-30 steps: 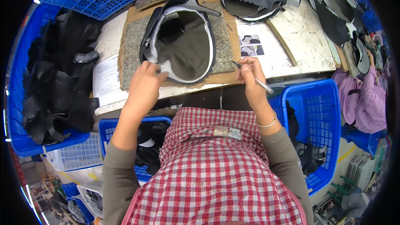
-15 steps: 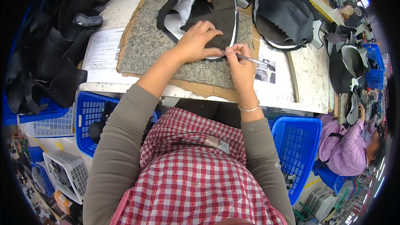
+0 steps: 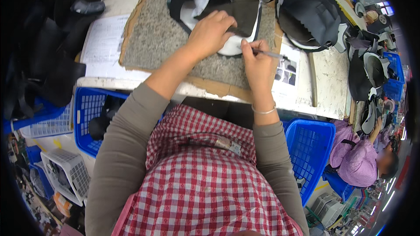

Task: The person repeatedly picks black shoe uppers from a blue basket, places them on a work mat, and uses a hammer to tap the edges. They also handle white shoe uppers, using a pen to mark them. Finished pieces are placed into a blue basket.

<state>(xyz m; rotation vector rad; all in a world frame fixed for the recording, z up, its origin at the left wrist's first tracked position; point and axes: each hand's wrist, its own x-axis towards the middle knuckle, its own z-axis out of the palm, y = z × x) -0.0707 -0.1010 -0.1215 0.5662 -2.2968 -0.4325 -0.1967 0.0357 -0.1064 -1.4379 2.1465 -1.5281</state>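
A black and white shoe upper (image 3: 244, 14) with a dark lining lies on a grey, stone-like slab (image 3: 151, 39). My left hand (image 3: 211, 35) rests over its near part, fingers stretched out and holding nothing. Just right of the near white edge, my right hand (image 3: 259, 65) pinches a slim silver pen (image 3: 272, 54) between thumb and fingers. The pen's rear end points right; its tip is hidden by the fingers, so I cannot tell whether it touches the upper.
Another black upper (image 3: 308, 15) lies to the right. Printed sheets (image 3: 104, 41) flank the slab on the table (image 3: 334, 91). Black pieces (image 3: 48, 57) are heaped at left. Blue baskets (image 3: 311, 148) stand below the table edge. A person in a purple checked shirt (image 3: 356, 164) works at far right.
The view has shifted slightly. My left hand has moved back from the upper's near edge, baring white material there, and its thumb no longer meets my right fingers. The pen stays in my right hand.
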